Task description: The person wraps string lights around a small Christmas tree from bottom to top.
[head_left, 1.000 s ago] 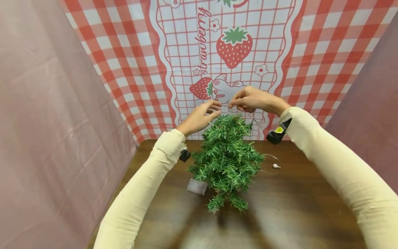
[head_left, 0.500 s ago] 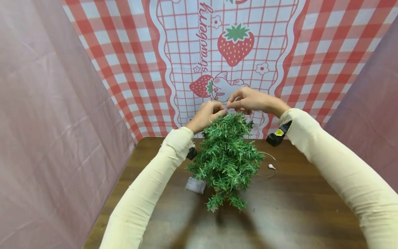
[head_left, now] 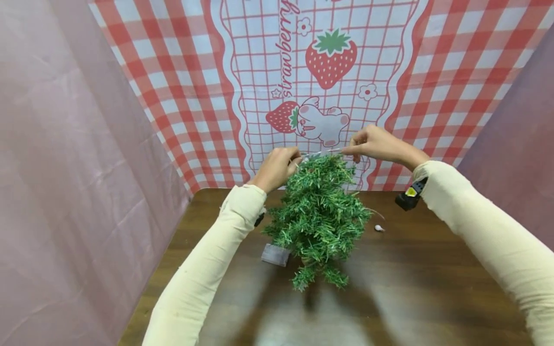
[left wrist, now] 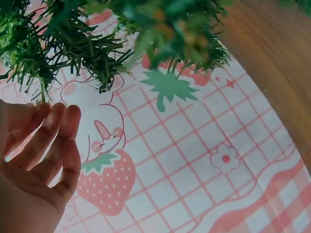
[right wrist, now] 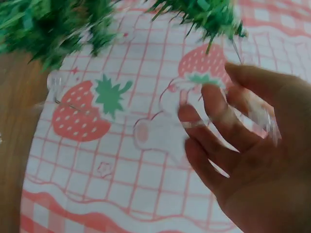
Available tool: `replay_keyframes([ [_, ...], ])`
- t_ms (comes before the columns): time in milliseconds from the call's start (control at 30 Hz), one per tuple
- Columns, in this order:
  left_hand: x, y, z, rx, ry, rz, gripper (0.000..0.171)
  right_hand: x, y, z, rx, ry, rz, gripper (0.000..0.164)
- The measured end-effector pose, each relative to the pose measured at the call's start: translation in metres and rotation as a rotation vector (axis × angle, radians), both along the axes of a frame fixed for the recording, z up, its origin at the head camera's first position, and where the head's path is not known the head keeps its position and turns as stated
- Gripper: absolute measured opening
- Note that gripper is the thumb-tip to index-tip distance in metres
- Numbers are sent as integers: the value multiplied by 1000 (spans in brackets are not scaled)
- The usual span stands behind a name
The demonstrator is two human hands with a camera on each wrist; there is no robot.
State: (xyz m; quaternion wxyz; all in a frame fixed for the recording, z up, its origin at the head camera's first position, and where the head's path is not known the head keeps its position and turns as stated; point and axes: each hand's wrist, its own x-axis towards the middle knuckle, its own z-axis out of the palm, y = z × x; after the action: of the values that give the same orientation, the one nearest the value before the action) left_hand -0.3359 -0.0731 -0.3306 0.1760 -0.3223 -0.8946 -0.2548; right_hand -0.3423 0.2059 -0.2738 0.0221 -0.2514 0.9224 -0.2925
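A small green artificial Christmas tree [head_left: 320,206] stands on the table. Across its top runs a thin, pale wire [head_left: 322,152], taut between both hands. At the top's left side my left hand [head_left: 277,168] pinches one end of this stretch; in the left wrist view its curled fingers [left wrist: 53,131] meet just under the needles. My right hand [head_left: 381,144], raised right of the treetop, pinches the wire between thumb and index finger. A blurred clear piece [right wrist: 56,85] hangs on wire in the right wrist view, and another clear bit lies across the right palm.
A greyish translucent box [head_left: 275,254] lies at the tree's lower left on the brown wooden table [head_left: 415,288]. Right of the tree rests a small white bulb-shaped piece [head_left: 379,228]. Behind hangs a strawberry-print cloth [head_left: 331,57]; pink curtains [head_left: 65,168] flank the table.
The hands came together above the treetop, then my right hand moved right, drawing the wire straight. My left hand moved in to the treetop and closed its fingers on the wire.
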Motion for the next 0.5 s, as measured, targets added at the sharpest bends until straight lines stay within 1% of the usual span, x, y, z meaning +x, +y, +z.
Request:
replay_keyframes([
  [67, 1, 0, -1, -7, 13, -9, 17, 1, 11, -2, -8, -66, 7, 35],
  [100, 1, -1, 0, -8, 23, -8, 18, 3, 16, -3, -9, -95, -3, 33],
  [167, 1, -3, 0, -11, 30, 5, 21, 4, 25, -6, -5, -113, -10, 33],
  [233, 1, -7, -1, -2, 24, 24, 21, 4, 36, -10, 13, -96, -36, 34],
  [333, 0, -15, -4, 15, 6, 51, 20, 4, 54, -17, 46, -47, -92, 37],
  [433, 0, -21, -8, 39, -1, 60, 17, 6, 70, -23, 51, -23, -148, 39],
  [500, 0, -23, -10, 54, 0, 59, 15, 7, 77, -26, 45, -9, -167, 42],
])
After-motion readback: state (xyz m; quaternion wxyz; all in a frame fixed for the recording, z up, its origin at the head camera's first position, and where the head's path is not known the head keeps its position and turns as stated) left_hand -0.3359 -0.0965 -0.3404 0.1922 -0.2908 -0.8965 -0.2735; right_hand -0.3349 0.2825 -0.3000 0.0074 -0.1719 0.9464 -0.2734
